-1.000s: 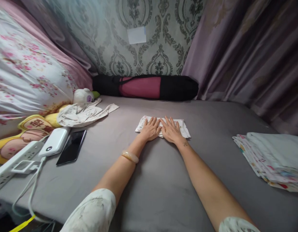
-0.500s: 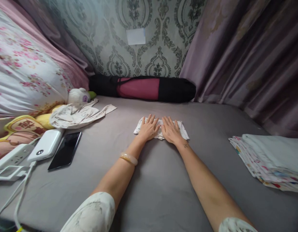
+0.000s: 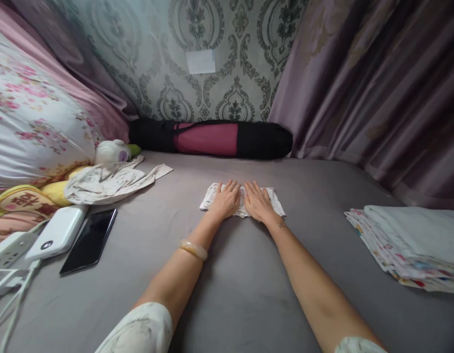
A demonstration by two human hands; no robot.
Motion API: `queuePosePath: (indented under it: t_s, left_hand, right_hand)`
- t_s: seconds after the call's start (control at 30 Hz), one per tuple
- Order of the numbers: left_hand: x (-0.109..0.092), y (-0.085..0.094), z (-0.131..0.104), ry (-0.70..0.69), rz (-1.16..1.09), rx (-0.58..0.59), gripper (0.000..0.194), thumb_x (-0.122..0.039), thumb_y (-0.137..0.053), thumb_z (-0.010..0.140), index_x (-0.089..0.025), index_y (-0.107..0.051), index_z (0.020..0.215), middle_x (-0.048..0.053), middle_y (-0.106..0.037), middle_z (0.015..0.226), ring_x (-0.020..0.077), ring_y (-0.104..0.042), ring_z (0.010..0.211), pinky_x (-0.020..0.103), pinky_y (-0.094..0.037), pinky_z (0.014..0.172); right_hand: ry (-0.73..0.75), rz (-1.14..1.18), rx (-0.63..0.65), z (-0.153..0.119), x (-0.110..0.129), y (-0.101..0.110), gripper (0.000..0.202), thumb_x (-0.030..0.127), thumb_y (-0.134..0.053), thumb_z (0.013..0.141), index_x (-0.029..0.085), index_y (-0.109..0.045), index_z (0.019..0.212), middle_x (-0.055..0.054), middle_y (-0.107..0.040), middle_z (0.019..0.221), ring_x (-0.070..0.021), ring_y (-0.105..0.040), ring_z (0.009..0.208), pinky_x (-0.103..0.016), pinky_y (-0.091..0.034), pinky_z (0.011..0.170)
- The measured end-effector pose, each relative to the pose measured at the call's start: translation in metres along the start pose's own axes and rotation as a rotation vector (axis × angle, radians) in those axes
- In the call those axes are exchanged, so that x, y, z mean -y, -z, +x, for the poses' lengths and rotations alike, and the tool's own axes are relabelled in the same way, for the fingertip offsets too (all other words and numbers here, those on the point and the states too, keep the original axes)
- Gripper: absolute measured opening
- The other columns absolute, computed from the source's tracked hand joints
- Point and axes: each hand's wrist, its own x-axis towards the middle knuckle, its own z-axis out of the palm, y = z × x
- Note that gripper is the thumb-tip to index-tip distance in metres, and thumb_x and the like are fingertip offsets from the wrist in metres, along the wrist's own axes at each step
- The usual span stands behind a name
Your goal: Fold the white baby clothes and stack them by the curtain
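Two hands: both are lying flat, palms down, side by side on the folded cloth (image 3: 241,200) just above the middle of the frame.
Left hand (image 3: 226,201): fingers are spreading forward, no grip closing on anything; it is only pressing the cloth's left half.
Right hand (image 3: 259,202): likewise lying open and flat, pressing the right half, thumb nearly touching the left hand.
Cloth: it is resting on the grey bed sheet (image 3: 227,284), its two ends sticking out past the hands.
Risk, folds: since nothing is being gripped, the layers are probably held by pressure alone; uneven pressing could be pushing them askew or springing the free ends open.
Risk, sheet: the soft bed is giving under the palms, so a sideways push may be dragging and wrinkling the sheet with the cloth.
Right edge: a stack of folded cloths (image 3: 407,245) is sitting well apart.
Left side: a crumpled garment (image 3: 109,179), a phone (image 3: 89,240) and a power bank (image 3: 58,232) are lying well apart.
Far end: a rolled mat in a bag (image 3: 212,138) is lying against the wall.
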Motion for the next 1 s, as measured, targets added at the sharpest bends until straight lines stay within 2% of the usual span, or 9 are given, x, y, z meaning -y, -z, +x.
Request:
queuePosePath:
  t_s: [0.13,0.27,0.33,0.47,0.67,0.77,0.9,1.0]
  left_hand:
    - [-0.003,-0.003,0.001,0.019,-0.057,0.137,0.052,-0.035,-0.020,0.101,-0.016,-0.034,0.147,0.011,-0.036,0.153,0.0267,-0.025,0.144,0.053,-0.019,0.117]
    - [-0.002,-0.004,0.000,0.021,-0.064,0.162,0.053,-0.036,-0.020,0.101,-0.017,-0.032,0.148,0.010,-0.034,0.154,0.0274,-0.024,0.145,0.053,-0.019,0.116]
    - [-0.001,-0.004,0.000,0.017,-0.054,0.144,0.052,-0.037,-0.020,0.100,-0.019,-0.033,0.147,0.010,-0.036,0.154,0.0269,-0.025,0.144,0.053,-0.020,0.116]
    - [0.005,-0.006,-0.001,0.078,0.020,-0.008,0.053,-0.041,-0.023,0.100,-0.018,-0.037,0.146,0.012,-0.036,0.153,0.0272,-0.023,0.145,0.053,-0.015,0.117]
    - [0.008,-0.008,-0.003,0.140,0.025,0.083,0.058,-0.042,-0.022,0.100,-0.010,-0.037,0.145,0.016,-0.037,0.152,0.0308,-0.028,0.143,0.055,-0.017,0.117]
    - [0.009,-0.009,-0.003,0.151,0.028,0.053,0.056,-0.043,-0.023,0.099,-0.014,-0.039,0.144,0.015,-0.038,0.151,0.0299,-0.028,0.143,0.054,-0.018,0.116]
    - [0.012,-0.011,-0.003,0.264,0.047,-0.019,0.055,-0.043,-0.024,0.099,-0.014,-0.042,0.142,0.016,-0.040,0.150,0.0297,-0.030,0.142,0.053,-0.021,0.115]
    - [0.014,-0.012,-0.002,0.298,0.041,0.002,0.056,-0.043,-0.025,0.098,-0.012,-0.041,0.142,0.018,-0.040,0.150,0.0304,-0.029,0.142,0.052,-0.023,0.115]
  right_hand:
    - [0.012,-0.017,0.015,-0.002,0.000,-0.007,0.056,0.030,-0.021,0.097,0.012,-0.034,0.149,-0.007,-0.034,0.154,-0.0249,-0.021,0.145,-0.048,-0.014,0.118]
    - [0.003,-0.024,0.001,-0.003,0.001,-0.008,0.055,0.029,-0.022,0.097,0.013,-0.035,0.149,-0.007,-0.037,0.153,-0.0251,-0.023,0.144,-0.048,-0.014,0.118]
    - [-0.003,-0.024,0.009,-0.003,0.000,-0.006,0.055,0.030,-0.022,0.097,0.014,-0.035,0.149,-0.007,-0.035,0.154,-0.0249,-0.022,0.145,-0.049,-0.014,0.117]
    - [-0.048,-0.056,-0.029,-0.005,-0.002,-0.005,0.055,0.033,-0.022,0.098,0.013,-0.034,0.149,-0.009,-0.029,0.156,-0.0264,-0.019,0.146,-0.053,-0.010,0.117]
    - [-0.068,-0.074,-0.007,-0.006,-0.002,-0.005,0.054,0.034,-0.021,0.099,0.015,-0.037,0.147,-0.010,-0.033,0.155,-0.0266,-0.024,0.144,-0.053,-0.014,0.116]
    - [-0.087,-0.073,-0.005,-0.006,-0.004,-0.005,0.055,0.034,-0.020,0.099,0.015,-0.035,0.148,-0.010,-0.031,0.156,-0.0262,-0.022,0.145,-0.052,-0.013,0.116]
    - [-0.189,-0.108,-0.068,-0.004,-0.009,-0.009,0.058,0.035,-0.021,0.099,0.006,-0.034,0.147,-0.015,-0.031,0.155,-0.0276,-0.021,0.145,-0.051,-0.010,0.117]
    - [-0.214,-0.106,-0.064,-0.003,-0.010,-0.011,0.058,0.035,-0.022,0.098,0.005,-0.035,0.146,-0.016,-0.035,0.152,-0.0273,-0.025,0.143,-0.048,-0.012,0.116]
